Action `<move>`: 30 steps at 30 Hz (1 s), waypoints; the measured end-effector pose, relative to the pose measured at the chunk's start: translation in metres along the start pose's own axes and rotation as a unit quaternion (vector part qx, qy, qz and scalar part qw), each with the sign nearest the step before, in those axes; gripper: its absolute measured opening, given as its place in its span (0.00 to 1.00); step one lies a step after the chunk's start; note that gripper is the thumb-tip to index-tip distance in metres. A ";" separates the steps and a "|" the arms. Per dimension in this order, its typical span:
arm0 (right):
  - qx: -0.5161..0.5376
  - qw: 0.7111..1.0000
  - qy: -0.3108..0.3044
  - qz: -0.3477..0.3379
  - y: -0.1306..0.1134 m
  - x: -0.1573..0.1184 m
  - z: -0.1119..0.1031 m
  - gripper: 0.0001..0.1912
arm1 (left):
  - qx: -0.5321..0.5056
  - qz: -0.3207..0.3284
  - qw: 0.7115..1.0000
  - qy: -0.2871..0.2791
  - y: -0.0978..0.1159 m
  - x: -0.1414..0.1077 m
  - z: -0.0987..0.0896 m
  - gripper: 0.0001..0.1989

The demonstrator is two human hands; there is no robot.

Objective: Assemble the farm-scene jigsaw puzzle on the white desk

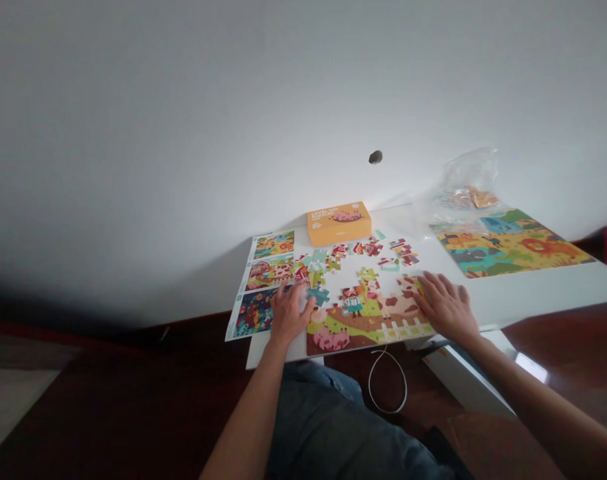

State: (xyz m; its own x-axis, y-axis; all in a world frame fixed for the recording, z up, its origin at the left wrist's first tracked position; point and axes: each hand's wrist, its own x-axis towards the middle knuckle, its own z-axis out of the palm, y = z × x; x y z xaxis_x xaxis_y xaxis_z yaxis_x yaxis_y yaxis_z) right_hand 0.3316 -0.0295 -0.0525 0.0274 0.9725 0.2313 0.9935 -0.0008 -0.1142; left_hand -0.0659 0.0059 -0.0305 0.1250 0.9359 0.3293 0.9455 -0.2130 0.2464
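Right hand lies palm-down, fingers loose, at the right end of the part-built farm puzzle, probably steadying it. Left hand looks relaxed by the left end, gripping nothing I can see; picture sheet alongside, likely for reference. Puzzle's at the table's near edge, long axis left-right, picture upright for the person (pig and fence nearest).

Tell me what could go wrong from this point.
The farm puzzle lies along the table's front edge, so a nudge could push it over. The right hand, at its right end, might shift joined pieces. The sheet juts past the table's left edge and could slip if the left hand brushes it.
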 end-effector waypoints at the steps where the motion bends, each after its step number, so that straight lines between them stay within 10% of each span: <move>1: 0.001 1.000 0.003 -0.001 0.001 0.000 0.001 0.28 | 0.002 0.002 1.000 0.004 -0.001 0.000 0.001 0.20; 6: 0.100 0.995 0.011 0.010 0.015 0.020 -0.009 0.27 | -0.002 0.015 1.000 0.021 -0.008 0.002 0.005 0.20; 12: 0.238 0.970 0.051 -0.005 0.011 0.114 -0.039 0.29 | 0.007 0.014 0.999 0.052 -0.011 0.002 0.008 0.18; 21: 0.190 0.977 0.086 0.043 0.014 0.180 0.010 0.20 | -0.014 0.019 0.986 0.164 -0.015 0.004 -0.006 0.12; 25: 0.186 0.972 0.086 0.116 0.027 0.189 0.007 0.17 | -0.059 -0.009 0.979 0.197 0.043 -0.001 -0.012 0.12; 30: 0.180 0.971 0.083 0.136 0.026 0.195 0.002 0.17 | -0.115 0.064 0.990 0.043 0.162 -0.007 0.012 0.18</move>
State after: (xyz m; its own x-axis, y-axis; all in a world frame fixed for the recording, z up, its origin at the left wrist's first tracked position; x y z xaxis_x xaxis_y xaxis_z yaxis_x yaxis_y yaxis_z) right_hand 0.3626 0.1604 -0.0123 0.3301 0.8967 0.2950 0.8449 -0.1413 -0.5159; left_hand 0.0905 -0.0316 -0.0034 0.2051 0.8717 0.4450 0.8288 -0.3965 0.3947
